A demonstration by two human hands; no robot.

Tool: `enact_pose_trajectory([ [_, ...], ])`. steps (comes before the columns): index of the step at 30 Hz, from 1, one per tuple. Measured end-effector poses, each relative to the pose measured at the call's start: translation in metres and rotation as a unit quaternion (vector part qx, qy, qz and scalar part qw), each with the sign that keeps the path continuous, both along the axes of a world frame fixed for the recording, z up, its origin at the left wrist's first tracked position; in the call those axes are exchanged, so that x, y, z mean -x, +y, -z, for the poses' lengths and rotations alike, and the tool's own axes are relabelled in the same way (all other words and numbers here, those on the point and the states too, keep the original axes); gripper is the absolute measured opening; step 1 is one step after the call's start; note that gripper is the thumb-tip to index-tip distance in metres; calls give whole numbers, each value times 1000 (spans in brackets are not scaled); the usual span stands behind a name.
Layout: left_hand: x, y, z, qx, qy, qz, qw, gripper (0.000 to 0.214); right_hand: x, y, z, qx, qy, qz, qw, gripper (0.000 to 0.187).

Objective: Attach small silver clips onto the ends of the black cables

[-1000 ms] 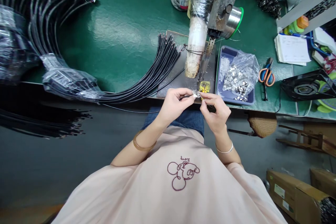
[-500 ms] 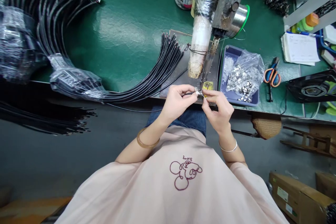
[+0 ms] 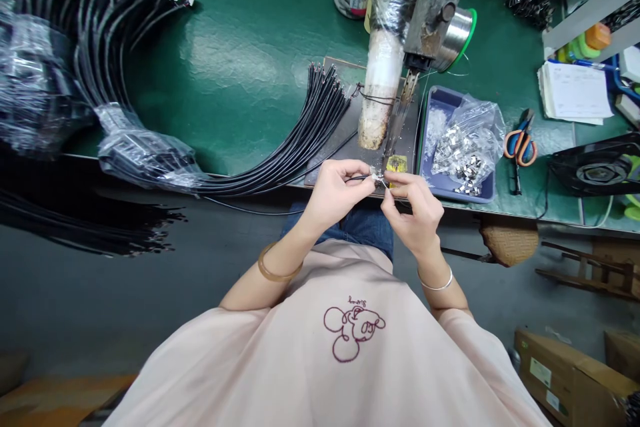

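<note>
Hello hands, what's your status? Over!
Left hand pinching black cable. Right hand pinching small metal clip at its tip. Soldering iron just above.

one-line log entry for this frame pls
left hand: pinching black cable end | right hand: pinching small metal clip at cable tip | hands meet at bench edge, beside blue tray

Brightly lit from overhead, with soft glare on the green tabletop (image 3: 225, 60). Dim and shadowed below the bench edge. Strong fisheye bending at the edges, slight corner blur.
</note>
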State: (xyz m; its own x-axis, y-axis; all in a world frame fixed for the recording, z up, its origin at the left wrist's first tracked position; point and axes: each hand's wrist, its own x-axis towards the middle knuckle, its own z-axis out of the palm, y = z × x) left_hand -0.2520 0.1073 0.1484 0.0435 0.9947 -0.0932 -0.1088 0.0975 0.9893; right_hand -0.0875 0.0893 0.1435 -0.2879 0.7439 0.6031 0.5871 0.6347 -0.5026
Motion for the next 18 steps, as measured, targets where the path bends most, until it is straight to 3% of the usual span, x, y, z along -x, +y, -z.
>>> enact_pose_trajectory([
  [9,-1,-4,-3,-42,89,3,995,8,0,1,-1,8,10,21,1000,17],
  [18,-1,-6,-6,-48,110,-4,993,10,3,-2,-7,2,7,26,1000,18],
])
